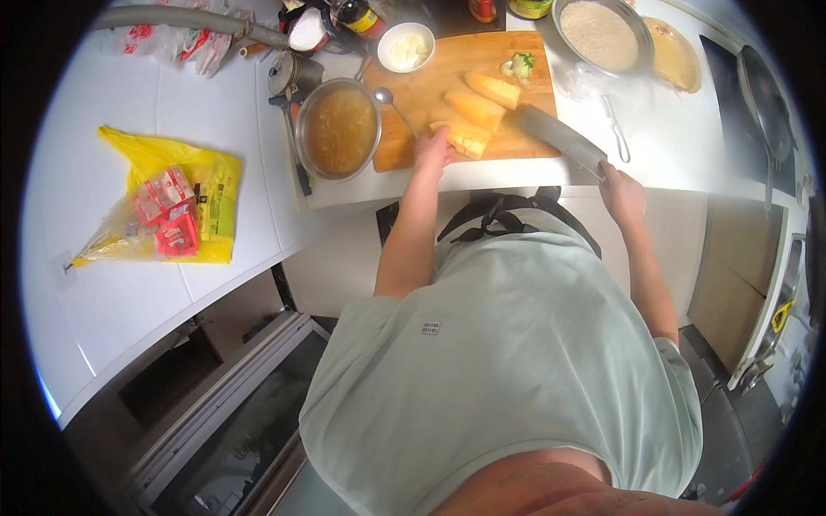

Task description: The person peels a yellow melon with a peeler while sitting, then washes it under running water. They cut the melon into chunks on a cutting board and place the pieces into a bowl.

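Observation:
The wooden cutting board point(400, 148) carries three orange-fleshed wedges, likely melon. My left hand point(433, 151) grips the left end of the closest wedge point(470, 138), whose flesh looks scored or notched. Behind it lie the middle wedge point(474, 109) and the far wedge point(493, 89). In my right hand point(623, 193) is the handle of a cleaver point(561, 135). Its broad blade crosses the board's right edge, with the tip close to the wedges but apart from them. A metal spoon point(384, 97) lies on the board, its handle reaching towards my left fingers.
A steel bowl of brownish-orange contents point(302, 138) stands left of the board. A small white bowl point(379, 55) and pale green scraps point(516, 66) sit at the back. Right are a bowl of pale grains point(642, 48) and a peeler point(616, 129). A yellow plastic bag point(219, 168) lies far left.

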A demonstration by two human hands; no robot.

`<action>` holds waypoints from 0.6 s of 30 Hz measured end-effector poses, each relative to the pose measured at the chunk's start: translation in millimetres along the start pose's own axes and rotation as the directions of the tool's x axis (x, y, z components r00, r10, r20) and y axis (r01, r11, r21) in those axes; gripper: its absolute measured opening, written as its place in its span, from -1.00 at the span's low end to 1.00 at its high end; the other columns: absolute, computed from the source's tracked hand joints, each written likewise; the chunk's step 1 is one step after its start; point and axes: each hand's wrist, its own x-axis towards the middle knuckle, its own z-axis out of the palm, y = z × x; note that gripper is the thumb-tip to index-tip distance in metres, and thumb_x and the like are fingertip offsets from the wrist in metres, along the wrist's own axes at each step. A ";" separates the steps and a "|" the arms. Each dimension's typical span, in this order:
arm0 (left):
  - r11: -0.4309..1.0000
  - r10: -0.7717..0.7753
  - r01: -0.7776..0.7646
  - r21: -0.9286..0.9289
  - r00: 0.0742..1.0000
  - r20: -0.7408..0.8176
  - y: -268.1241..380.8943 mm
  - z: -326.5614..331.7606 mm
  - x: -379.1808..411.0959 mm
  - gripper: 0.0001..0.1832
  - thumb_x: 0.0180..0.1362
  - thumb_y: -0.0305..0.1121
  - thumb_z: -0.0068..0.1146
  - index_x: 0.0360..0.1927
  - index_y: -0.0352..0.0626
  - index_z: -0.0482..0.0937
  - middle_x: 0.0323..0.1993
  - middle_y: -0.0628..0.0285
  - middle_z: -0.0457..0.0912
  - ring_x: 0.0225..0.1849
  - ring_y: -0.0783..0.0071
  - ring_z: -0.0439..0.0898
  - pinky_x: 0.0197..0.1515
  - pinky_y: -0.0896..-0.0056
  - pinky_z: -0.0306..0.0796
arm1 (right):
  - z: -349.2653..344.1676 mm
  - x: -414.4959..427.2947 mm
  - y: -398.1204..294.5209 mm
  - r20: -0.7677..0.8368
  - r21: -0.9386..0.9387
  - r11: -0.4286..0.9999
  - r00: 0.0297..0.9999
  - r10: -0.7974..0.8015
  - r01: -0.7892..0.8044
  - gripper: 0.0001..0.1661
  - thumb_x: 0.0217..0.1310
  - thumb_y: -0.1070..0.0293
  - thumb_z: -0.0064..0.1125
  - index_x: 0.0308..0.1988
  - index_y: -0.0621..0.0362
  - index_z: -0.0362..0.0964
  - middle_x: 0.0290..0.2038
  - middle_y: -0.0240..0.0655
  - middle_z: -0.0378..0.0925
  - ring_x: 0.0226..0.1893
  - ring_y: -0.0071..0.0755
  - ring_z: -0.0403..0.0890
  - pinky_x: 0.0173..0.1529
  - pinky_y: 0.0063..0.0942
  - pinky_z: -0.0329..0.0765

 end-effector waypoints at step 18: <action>0.869 0.491 -0.438 0.230 0.819 -0.296 -20.9 -4.9 -33.1 -0.45 0.08 -0.27 0.39 0.08 -0.37 0.48 -0.17 0.08 0.67 -0.17 0.38 0.62 -0.06 0.41 0.48 | 54.0 26.0 65.5 -0.174 0.125 0.947 0.946 -0.272 0.296 -0.39 -0.05 0.38 0.35 0.09 -0.14 0.50 -0.28 -0.32 0.53 -0.21 -0.15 0.56 -0.16 -0.23 0.58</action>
